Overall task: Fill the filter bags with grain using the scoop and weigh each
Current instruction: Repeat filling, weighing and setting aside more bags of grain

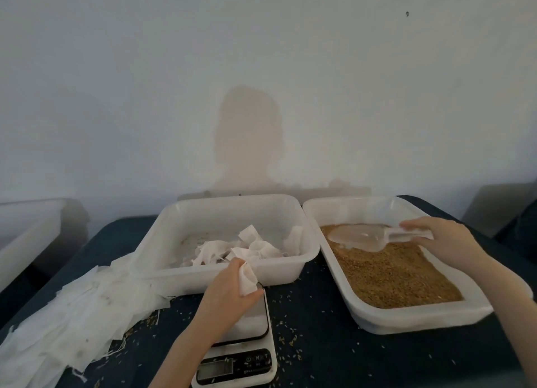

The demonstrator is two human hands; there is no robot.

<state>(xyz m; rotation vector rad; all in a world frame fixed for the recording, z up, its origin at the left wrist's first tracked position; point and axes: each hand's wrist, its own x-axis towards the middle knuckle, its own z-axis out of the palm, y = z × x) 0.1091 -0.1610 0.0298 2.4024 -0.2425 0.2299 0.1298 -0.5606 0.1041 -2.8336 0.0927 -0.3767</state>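
left hand [229, 289] pinches one empty white filter bag [247, 280] over the far edge of the scale [247, 344], which sits at the table's [334, 344] near edge. right hand [444, 239] curled round the handle of the clear scoop [360, 236], bowl just above the grain [392, 271] in the right tub [406, 318]. middle tub [220, 271] holds more bags [252, 246], near its front wall. flat stack of bags [72, 315] on the table's left side. loose kernels scattered around the scale.
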